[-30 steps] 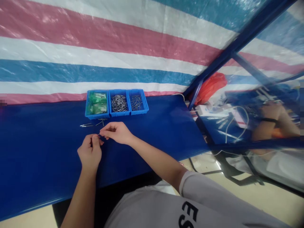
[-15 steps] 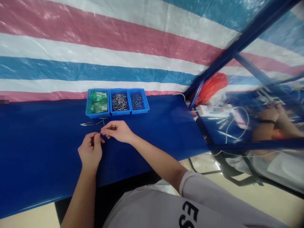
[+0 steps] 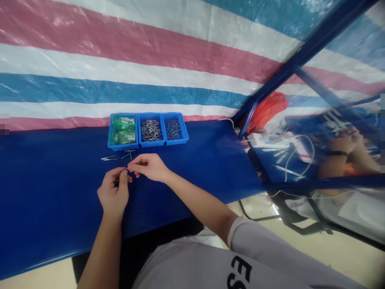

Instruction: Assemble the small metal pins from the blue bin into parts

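Observation:
My left hand (image 3: pixel 113 190) and my right hand (image 3: pixel 150 166) meet fingertip to fingertip over the blue table, both closed in a pinch. A tiny part shows between the fingertips, but it is too small to name. Just beyond my hands lie a few loose thin metal pins (image 3: pixel 129 154), and to their left are more slim metal pieces (image 3: pixel 108 158). Behind them stand three joined blue bins: the left bin (image 3: pixel 110 138) holds green-tinted bags, the middle one has a heap of metal pins (image 3: pixel 151 130), and the right one has fewer pins (image 3: pixel 173 129).
The blue tabletop (image 3: pixel 204 160) ends at a dark blue metal frame (image 3: pixel 267 88) on the right. Past it, a co-worker's hands (image 3: pixel 345 140) are over another table with a red bag (image 3: pixel 269 110), white boxes and cables. A striped plastic sheet (image 3: pixel 135 68) hangs behind.
Both hands keep nearly the same pose with their fingertips together. The view has shifted very slightly; the bins and loose pins stay in place.

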Demonstrator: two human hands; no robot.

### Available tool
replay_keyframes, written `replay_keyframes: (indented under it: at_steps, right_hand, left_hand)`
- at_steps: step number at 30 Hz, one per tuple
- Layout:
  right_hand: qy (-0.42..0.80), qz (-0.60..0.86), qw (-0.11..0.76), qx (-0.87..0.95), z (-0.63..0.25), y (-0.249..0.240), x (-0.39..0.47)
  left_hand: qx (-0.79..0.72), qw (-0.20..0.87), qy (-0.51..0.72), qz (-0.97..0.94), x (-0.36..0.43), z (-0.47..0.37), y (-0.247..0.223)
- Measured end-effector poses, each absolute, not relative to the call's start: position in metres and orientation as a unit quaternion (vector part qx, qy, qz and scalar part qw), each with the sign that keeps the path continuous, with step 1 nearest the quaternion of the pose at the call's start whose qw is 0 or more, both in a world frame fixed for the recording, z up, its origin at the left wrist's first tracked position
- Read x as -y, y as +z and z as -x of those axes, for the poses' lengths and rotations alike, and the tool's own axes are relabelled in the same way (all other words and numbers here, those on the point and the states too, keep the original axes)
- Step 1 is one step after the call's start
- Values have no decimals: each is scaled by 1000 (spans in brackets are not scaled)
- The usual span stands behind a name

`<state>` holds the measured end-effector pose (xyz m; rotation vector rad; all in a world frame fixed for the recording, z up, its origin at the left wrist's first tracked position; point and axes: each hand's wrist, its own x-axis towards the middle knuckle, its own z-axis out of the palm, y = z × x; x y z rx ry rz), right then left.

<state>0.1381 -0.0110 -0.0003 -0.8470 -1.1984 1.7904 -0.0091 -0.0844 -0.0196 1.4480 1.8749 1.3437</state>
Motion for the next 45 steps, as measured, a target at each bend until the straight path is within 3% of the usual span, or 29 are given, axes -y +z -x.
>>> replay_keyframes:
  at_steps: [4, 12, 17, 23, 27, 30, 40, 45]
  right_hand:
    - [703, 342, 387, 489, -139, 5, 13]
    - [708, 320, 407, 481, -137, 2, 12]
    - [680, 330, 397, 521, -139, 1, 12]
    - [525, 315, 391, 688, -146, 7, 15]
    - [462, 314, 359, 747, -147, 9, 17]
    - [482, 342, 362, 720, -146, 9, 20]
    - [651, 322, 370, 580, -141, 9, 20]
    - [631, 324, 392, 585, -140, 5, 18]
  left_hand:
    - [-698, 188, 437, -535, 85, 14, -20]
    - [-668, 219, 496, -510, 83, 7, -20]
    - [-678, 193, 468, -534, 84, 10, -18]
    - [-691, 186, 432, -550, 84, 15, -16]
    - [-677, 189, 470, -533, 84, 13, -19]
    - [-649, 203, 508, -528, 85, 9, -19]
    - [-687, 128, 473, -536, 86, 6, -18]
    - [-696, 140, 451, -541, 86, 8, -18]
